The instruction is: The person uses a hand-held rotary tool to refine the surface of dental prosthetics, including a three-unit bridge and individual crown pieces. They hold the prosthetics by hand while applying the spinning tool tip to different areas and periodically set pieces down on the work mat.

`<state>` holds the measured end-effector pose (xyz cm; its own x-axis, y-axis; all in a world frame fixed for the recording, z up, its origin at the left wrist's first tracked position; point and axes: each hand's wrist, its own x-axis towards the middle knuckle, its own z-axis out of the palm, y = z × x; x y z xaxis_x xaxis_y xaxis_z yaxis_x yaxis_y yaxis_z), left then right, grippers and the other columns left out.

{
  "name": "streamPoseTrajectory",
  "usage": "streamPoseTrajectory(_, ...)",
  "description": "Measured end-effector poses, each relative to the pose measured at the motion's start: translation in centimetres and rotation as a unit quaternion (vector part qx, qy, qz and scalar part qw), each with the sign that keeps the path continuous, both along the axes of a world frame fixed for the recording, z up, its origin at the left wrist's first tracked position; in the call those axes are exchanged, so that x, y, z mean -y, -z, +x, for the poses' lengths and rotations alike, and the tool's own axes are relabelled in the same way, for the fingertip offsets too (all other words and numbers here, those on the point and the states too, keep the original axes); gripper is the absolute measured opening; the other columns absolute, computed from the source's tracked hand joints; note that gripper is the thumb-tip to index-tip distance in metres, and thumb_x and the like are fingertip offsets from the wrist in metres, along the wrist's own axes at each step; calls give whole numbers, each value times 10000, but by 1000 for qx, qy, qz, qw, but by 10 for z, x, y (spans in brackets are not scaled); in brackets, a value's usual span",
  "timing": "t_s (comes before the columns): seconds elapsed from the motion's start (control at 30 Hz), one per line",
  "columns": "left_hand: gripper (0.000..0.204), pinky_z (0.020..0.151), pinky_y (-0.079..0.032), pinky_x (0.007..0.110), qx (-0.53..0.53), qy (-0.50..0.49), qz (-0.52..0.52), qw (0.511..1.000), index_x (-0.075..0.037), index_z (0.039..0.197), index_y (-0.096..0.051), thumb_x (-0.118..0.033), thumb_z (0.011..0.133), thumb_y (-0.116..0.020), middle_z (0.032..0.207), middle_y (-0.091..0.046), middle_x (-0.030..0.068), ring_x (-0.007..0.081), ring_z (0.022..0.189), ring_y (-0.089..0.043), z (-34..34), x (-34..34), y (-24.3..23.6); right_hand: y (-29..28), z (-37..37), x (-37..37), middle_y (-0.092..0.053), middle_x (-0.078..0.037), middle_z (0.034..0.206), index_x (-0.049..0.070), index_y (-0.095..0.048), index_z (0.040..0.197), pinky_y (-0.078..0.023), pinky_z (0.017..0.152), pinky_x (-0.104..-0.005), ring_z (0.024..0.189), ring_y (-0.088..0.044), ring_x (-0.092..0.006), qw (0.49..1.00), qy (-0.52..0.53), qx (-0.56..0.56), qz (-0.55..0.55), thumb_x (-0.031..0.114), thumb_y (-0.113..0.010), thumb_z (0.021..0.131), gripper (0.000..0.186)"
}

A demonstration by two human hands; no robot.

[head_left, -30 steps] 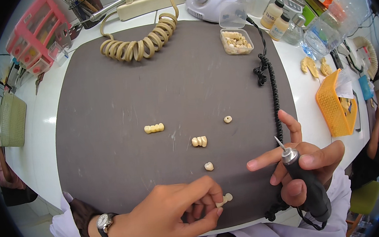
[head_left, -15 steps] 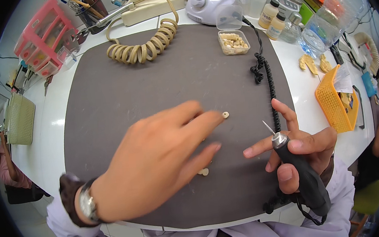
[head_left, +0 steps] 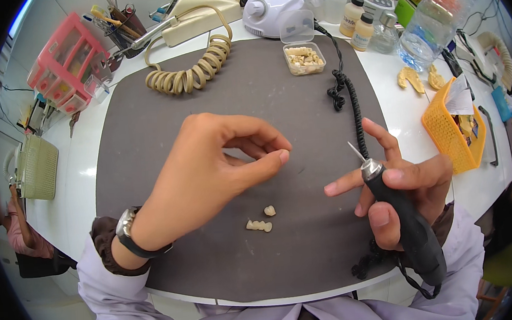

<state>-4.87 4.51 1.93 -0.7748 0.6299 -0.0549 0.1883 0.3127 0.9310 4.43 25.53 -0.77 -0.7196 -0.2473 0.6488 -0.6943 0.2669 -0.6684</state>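
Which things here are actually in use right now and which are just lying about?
In use: left hand, right hand, black handheld grinder, tooth pieces on the grey mat.
Lying about: coiled hose, orange basket, pink drawer rack, bottles.

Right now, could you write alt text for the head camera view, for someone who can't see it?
Over a dark grey work mat, a person's left hand is raised with thumb and forefinger pinched together, while the right hand grips a black rotary handpiece, its thin bit pointing up. Two small cream tooth-shaped pieces lie on the mat between the hands; a clear tub of similar pieces sits farther back.

Pinched item [head_left: 280, 152] too small
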Motion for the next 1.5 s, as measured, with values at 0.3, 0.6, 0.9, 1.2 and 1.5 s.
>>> streamPoseTrajectory(0.3,198,653,-512,209,305,-40,119,944,49,982,-608,-53,815,-643,835,-660,121,122,736,-639,40,20,3,-8,6,4,-587,-115,669,84,-306,1082,-209,1062,-538,769,-672,-334,992,-113,45,21,91,-558,843,348)
streamPoseTrajectory(0.6,150,687,-545,216,324,-28,167,931,53,940,-601,-29,819,-636,864,-657,145,146,769,-653,46,24,12,-21,21,14,-598,-267,1071,220,-463,1139,-75,1093,-484,681,-661,-158,971,-137,192,34,-21,-655,756,491)
streamPoseTrajectory(0.9,214,747,-543,245,386,4,185,904,62,1025,-557,-49,849,-607,950,-635,147,180,875,-643,43,25,12,-19,13,4,-643,-234,949,212,-347,1124,-118,1039,-606,595,-642,-151,977,-134,139,88,79,-659,786,479)
streamPoseTrajectory(1.2,170,702,-557,241,402,-10,192,895,49,985,-548,-29,842,-599,945,-636,163,191,831,-658,47,24,13,-32,7,9,-652,-219,919,186,-340,1091,-82,1030,-641,596,-649,-165,962,-134,176,162,119,-619,817,397)
streamPoseTrajectory(1.5,231,752,-545,247,399,-16,208,893,67,1042,-551,-25,837,-600,956,-643,166,187,859,-652,47,22,13,-12,9,13,-627,-292,927,161,-369,1068,-70,1041,-627,540,-644,-167,986,-101,126,52,104,-632,795,383)
